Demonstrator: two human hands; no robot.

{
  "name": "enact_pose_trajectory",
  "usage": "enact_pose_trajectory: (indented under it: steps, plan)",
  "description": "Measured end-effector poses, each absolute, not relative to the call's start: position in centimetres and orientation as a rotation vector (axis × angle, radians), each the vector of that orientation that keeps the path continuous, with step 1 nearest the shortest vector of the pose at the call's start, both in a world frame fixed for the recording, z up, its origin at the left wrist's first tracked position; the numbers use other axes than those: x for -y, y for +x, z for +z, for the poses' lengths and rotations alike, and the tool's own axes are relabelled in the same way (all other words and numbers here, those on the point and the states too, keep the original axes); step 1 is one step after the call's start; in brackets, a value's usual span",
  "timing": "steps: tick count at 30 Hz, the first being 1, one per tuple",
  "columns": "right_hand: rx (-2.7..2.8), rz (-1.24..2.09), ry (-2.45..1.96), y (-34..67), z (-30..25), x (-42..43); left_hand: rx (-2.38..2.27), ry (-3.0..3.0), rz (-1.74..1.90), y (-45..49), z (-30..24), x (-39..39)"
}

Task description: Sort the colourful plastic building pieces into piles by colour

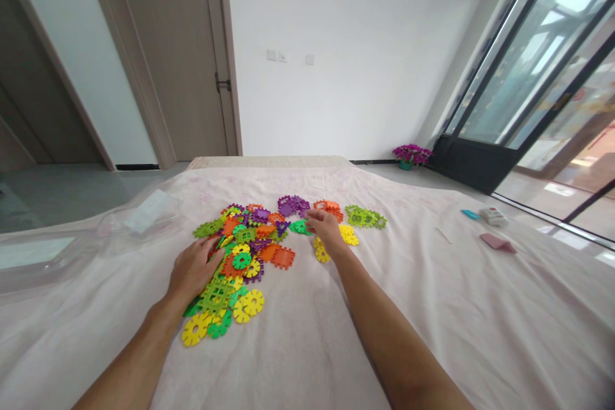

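Note:
My left hand [193,270] rests on the left side of a mixed heap of plastic building pieces [246,237]. Its thumb and fingers are apart, touching green and yellow pieces. The heap has orange, purple and lime notched squares along with yellow and green notched discs. Beyond the heap's right side, my right hand [325,228] has its fingertips closed at the edge of a green disc [300,227] in a small green group. Its fingers partly hide that group. Close by lie purple pieces [293,205], orange squares [330,208], yellow discs [348,235] and lime squares [366,216].
Clear plastic packaging [137,214] lies at the left on the pale, wrinkled tablecloth [298,346]. Toward the right are a pink folded item [498,243], a small white box [492,216] and a blue item [471,214]. A purple potted plant [412,154] stands on the floor beyond.

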State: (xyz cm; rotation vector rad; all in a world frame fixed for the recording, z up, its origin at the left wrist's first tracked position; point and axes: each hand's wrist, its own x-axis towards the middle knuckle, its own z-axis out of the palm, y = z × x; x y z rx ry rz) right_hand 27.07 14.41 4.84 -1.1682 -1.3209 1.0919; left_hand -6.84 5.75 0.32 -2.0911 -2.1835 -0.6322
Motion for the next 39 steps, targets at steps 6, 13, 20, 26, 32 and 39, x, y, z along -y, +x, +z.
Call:
enact_pose_trajectory:
  steps: [6,13,20,26,32,39]
  plan:
    - [1.83,1.181,-1.201,25.5,5.7,-12.8,2.184,-2.094,-0.654,-6.8,0.3,-5.7]
    - [2.485,0.682,-1.395,24.3,6.3,-11.2,2.18,-2.098,-0.671,-6.8,0.3,-5.8]
    - [2.545,0.592,-1.495,23.7,7.2,-10.4,2.227,-2.097,-0.647,-6.8,0.4,-5.7]
    - [2.338,0.725,-1.458,26.3,7.5,-11.9,2.222,-2.102,-0.617,-6.8,0.5,-5.8]
    - [1.735,0.734,-1.496,29.3,6.2,-14.5,2.213,-2.097,-0.609,-6.9,0.4,-5.8]
    - [1.18,0.791,-1.361,30.4,5.4,-15.6,2.211,-2.099,-0.62,-6.8,0.5,-5.7]
